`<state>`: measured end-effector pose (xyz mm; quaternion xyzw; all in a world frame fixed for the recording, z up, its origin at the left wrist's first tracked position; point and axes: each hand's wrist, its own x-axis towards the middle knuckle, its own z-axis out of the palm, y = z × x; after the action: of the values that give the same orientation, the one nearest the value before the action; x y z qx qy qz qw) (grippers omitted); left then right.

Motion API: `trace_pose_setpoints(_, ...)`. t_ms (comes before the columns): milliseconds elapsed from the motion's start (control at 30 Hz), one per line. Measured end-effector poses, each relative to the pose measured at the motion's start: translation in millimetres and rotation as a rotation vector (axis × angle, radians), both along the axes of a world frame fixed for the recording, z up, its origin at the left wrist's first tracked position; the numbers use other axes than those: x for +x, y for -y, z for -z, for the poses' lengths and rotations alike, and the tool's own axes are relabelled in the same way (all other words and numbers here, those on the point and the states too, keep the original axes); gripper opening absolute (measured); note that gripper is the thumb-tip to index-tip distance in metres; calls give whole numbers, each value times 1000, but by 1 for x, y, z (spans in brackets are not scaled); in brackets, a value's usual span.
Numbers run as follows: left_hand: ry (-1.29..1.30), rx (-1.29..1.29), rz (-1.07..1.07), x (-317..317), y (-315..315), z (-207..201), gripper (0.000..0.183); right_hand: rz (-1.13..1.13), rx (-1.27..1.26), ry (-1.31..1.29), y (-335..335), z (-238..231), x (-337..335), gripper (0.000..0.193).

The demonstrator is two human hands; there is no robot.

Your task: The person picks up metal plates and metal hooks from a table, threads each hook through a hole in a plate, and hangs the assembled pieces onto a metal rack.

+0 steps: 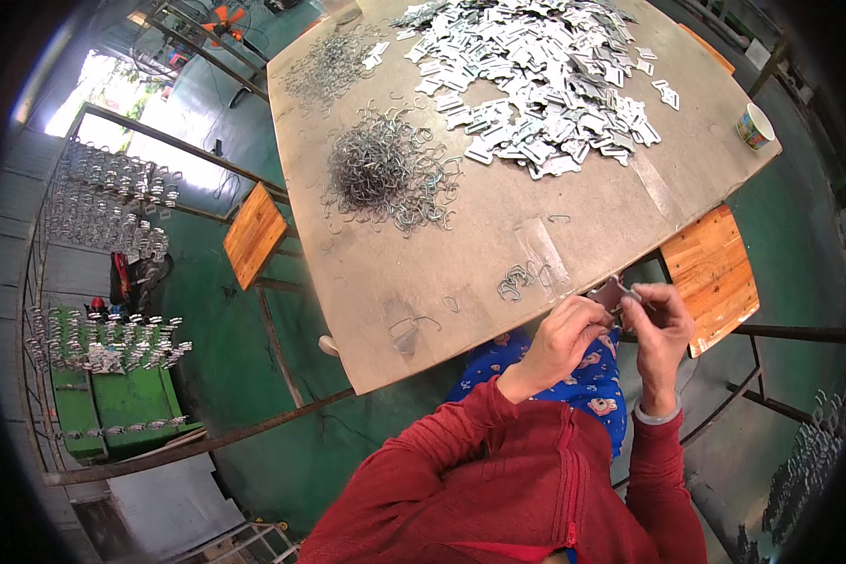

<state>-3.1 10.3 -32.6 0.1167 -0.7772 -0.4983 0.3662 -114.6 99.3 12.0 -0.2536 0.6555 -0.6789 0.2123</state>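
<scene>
My left hand and my right hand meet just off the near edge of the brown table. Between them they pinch a small flat metal plate, the fingers of both closed on it. Whether a wire hook is on the plate I cannot tell. A small cluster of bent wire hooks lies on the table a little to the left of my hands. A large heap of wire hooks sits mid-table, and a wide spread of silver metal plates covers the far side.
A paper cup stands at the table's right corner. Wooden stools flank the table. Racks hung with finished metal pieces stand on the green floor at left. A thinner scatter of hooks lies far left.
</scene>
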Motion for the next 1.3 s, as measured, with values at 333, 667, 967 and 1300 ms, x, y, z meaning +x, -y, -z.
trace_pose_setpoints(333,452,-467,-578,48,177,43,15,-52,-107,82,-1,-12,10,14)
trace_pose_setpoints(667,578,-551,-570,49,205,30,7,-120,-271,168,4,-19,0,10)
trace_pose_setpoints(967,324,-468,-558,40,186,0,10,-114,3,-286,-14,-31,-8,9)
trace_pose_setpoints(1300,61,598,61,-6,87,-38,16,-75,-43,-65,-13,-31,-27,11)
